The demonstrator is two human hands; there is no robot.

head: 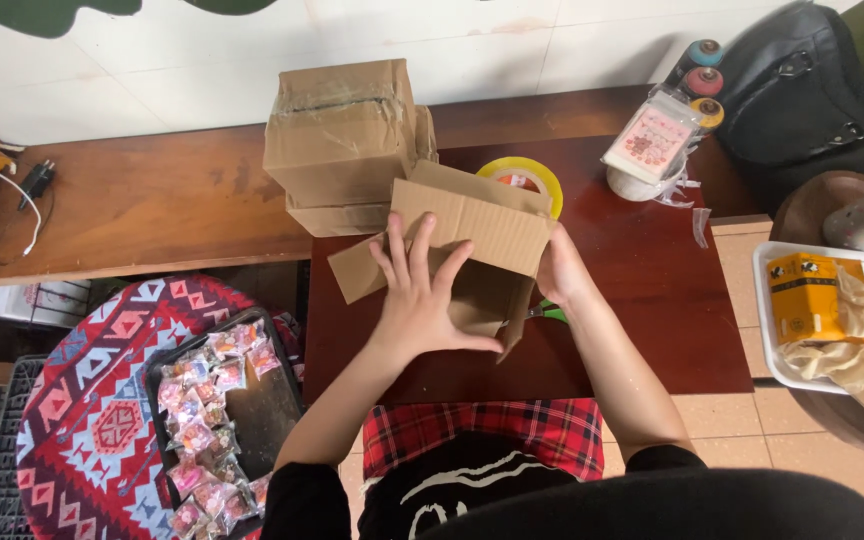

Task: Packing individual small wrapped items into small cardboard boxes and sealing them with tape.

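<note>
A small open box [472, 250] of plain brown corrugated cardboard sits on the dark, glossy red-brown wooden surface [642, 310], its flaps standing out at angles. The left hand [422, 300] lies flat on it with fingers spread, pressing the near flap and side, not clenched. The right hand [560, 272] clasps the box's right edge, fingers hidden behind the cardboard. Just behind it stand two more cardboard boxes [342, 140], stacked, the upper one sealed with clear, wrinkled tape. One yellow roll of tape [527, 175] peeks out behind the open flap, and a green-handled tool [550, 312], mostly hidden, lies just beside the right wrist. Three spools [704, 82] with coloured ends lean by a black leather bag [812, 90]. To the left, a black rectangular tray [267, 410] holds many small crinkly pink packets on a round cushion [92, 420] with a red woven pattern. At the right, a white tray [767, 320] holds one yellow carton [802, 298].
</note>
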